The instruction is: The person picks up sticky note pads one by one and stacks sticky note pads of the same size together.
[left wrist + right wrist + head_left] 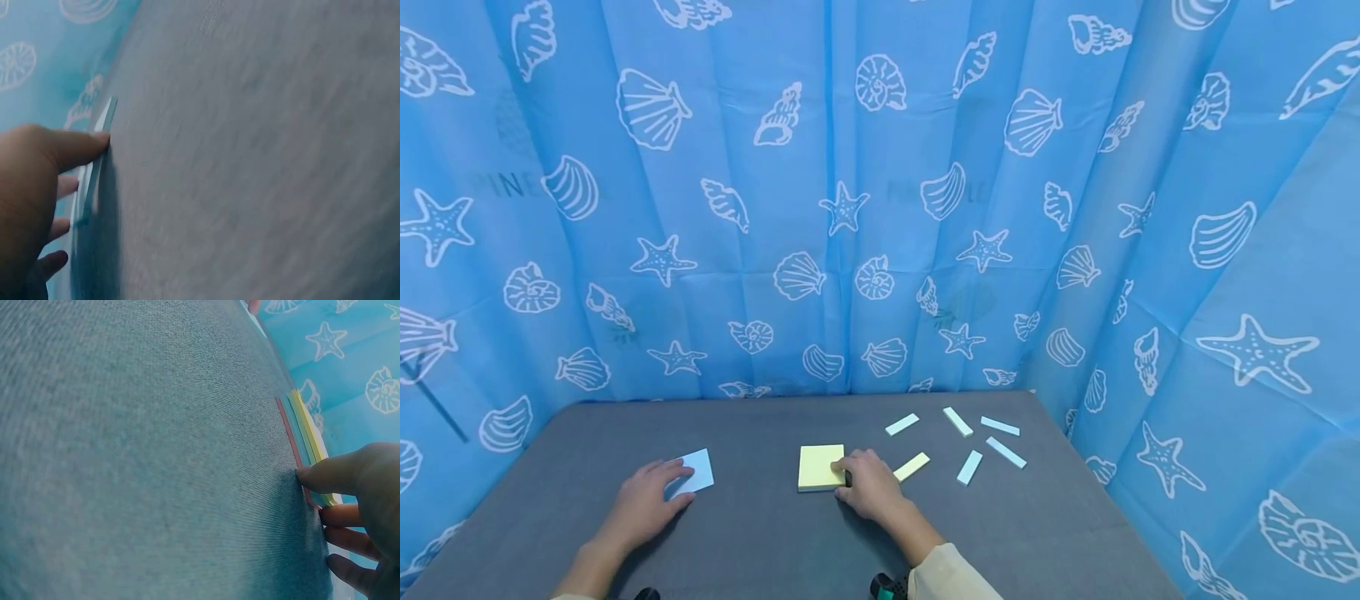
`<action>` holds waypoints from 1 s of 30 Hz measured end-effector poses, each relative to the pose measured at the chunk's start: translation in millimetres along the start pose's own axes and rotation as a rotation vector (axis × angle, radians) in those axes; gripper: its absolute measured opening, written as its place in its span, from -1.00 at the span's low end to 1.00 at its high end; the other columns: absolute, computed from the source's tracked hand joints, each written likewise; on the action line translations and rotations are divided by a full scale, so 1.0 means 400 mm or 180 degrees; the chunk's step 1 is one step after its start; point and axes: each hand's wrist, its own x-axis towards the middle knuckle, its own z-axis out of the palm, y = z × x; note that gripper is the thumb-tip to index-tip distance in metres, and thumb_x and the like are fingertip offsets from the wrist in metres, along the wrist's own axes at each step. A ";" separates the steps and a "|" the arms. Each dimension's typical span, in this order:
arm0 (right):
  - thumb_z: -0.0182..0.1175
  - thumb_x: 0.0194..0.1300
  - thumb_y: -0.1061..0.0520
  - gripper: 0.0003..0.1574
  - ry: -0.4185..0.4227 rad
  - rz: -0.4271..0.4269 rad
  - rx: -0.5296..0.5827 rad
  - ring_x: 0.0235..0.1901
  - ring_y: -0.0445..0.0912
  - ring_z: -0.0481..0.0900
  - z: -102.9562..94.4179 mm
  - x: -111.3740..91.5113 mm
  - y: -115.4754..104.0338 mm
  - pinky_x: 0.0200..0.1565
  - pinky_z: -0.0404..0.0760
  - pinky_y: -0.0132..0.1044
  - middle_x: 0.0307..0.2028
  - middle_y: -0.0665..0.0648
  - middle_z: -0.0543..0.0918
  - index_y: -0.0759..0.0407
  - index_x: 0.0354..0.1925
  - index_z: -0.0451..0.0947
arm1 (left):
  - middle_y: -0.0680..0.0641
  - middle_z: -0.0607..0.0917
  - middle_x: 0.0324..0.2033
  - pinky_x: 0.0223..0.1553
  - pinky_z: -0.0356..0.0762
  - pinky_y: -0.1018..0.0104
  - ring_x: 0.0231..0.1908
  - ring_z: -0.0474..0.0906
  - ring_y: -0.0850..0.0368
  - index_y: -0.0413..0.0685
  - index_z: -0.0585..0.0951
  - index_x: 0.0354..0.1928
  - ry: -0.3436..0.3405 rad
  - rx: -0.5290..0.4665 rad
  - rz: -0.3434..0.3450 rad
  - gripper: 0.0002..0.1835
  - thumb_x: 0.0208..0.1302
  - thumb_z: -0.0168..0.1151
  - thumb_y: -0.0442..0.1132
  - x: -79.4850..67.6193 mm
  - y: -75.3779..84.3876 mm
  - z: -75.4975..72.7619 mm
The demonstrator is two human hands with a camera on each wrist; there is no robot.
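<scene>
A light blue sticky note pad (700,470) lies at the left of the table. My left hand (642,504) holds it, the thumb on its near edge and the fingers across its far side; the left wrist view shows the pad (91,181) edge-on. Near the middle sits a square stack of sticky note pads (818,467), yellow on top, with blue-green and red layers (291,428) seen from the side in the right wrist view. My right hand (871,485) grips this stack by its right near corner, between thumb and fingers.
Right of the stack lie several narrow strips, among them a yellow strip (913,467) close to my right hand, a pale green strip (958,422) and a light blue strip (1006,452). A blue shell-patterned curtain (842,317) hangs behind the grey table (760,542).
</scene>
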 end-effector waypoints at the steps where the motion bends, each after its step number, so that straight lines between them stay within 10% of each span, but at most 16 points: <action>1: 0.43 0.14 0.02 -0.55 0.0001 -0.0003 0.0003 -0.14 -0.10 0.50 0.000 0.000 0.000 -0.13 0.54 -0.18 -0.13 0.01 0.64 0.02 0.02 0.67 | -0.34 0.53 0.15 0.04 0.22 -0.47 0.17 0.31 -0.47 -0.10 0.65 0.05 -0.0010 -0.0046 -0.0010 -0.54 0.16 0.39 -0.02 0.001 -0.006 -0.001; 30: 0.44 0.13 -0.01 -0.53 -0.0061 0.0091 0.0045 -0.13 -0.12 0.49 0.002 0.003 0.005 -0.13 0.53 -0.19 -0.12 -0.02 0.63 -0.01 0.04 0.67 | -0.30 0.60 0.02 -0.16 0.39 -0.26 -0.10 0.46 -0.27 -0.08 0.70 -0.03 0.0069 0.0068 -0.0234 -0.34 0.12 0.25 0.35 0.019 -0.019 -0.005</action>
